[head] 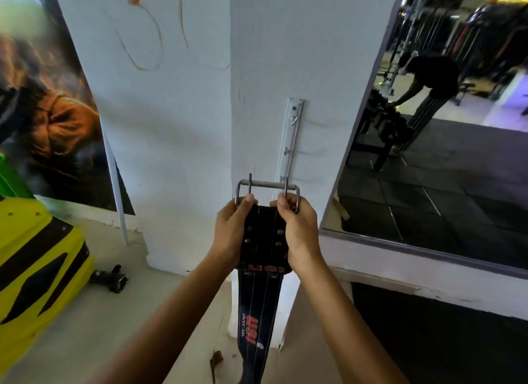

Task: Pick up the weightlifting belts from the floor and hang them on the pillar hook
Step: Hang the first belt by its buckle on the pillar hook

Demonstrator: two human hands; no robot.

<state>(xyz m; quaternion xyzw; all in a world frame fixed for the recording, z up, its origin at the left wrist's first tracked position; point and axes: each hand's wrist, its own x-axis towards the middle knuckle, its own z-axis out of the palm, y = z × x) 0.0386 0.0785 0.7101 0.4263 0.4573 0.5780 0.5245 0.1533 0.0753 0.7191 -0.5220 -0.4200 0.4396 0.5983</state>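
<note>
1. The left hand [233,229] and right hand [297,229] have their fingers [248,198] closed around the black leather weightlifting belt [263,240], just under its buckle [267,188].
2. This grip likely steadies the steel double-prong frame for threading onto a hook.
3. At 12 o'clock, a white hook rail [291,140] runs up the rough-painted pillar [285,55].
4. The stitched, riveted strap hangs towards 6 o'clock, reaching the floor [85,326].
</note>
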